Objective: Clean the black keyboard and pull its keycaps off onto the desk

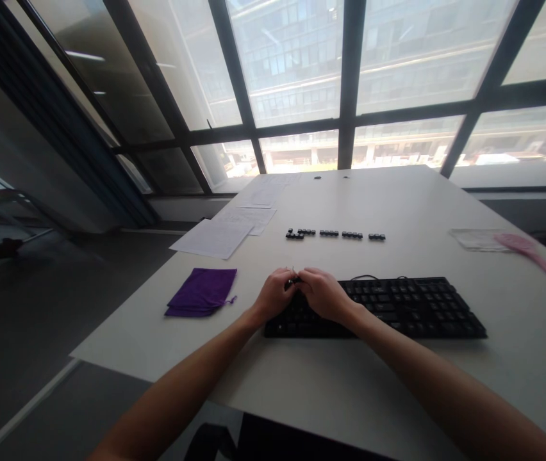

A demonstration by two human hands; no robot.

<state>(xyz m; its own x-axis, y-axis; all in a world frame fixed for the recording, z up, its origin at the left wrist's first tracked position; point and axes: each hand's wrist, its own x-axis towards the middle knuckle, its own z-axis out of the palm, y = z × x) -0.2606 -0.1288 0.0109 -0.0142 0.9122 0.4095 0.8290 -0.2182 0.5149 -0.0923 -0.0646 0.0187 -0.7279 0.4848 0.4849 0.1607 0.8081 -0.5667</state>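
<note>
"Where's the keyboard (pixel 412 307)?"

"Flat on the white table (pixel 398 198), in front of the person, with a bare strip between it and the near edge."

"And the hands?"

"The left hand (pixel 274 296) and right hand (pixel 325 293) meet over its upper left part. Both sets of fingers are curled in, nearly closed, tips together. Something thin pokes up there, too small to make out; I can't tell which hand has hold of it, or how firmly."

"Room around them?"

"To the left, a bare gap, then the purple pouch (pixel 202 291), well inside the table's left edge. Papers (pixel 213 238) lie along that edge, farther off."

"Beyond the keyboard?"

"Bare tabletop, then small black keycaps (pixel 329 234) in short groups, with a wide open stretch behind them towards the windows (pixel 297 64)."

"Right side?"

"Open until the pink brush (pixel 518 242), its handle near the right edge."
</note>
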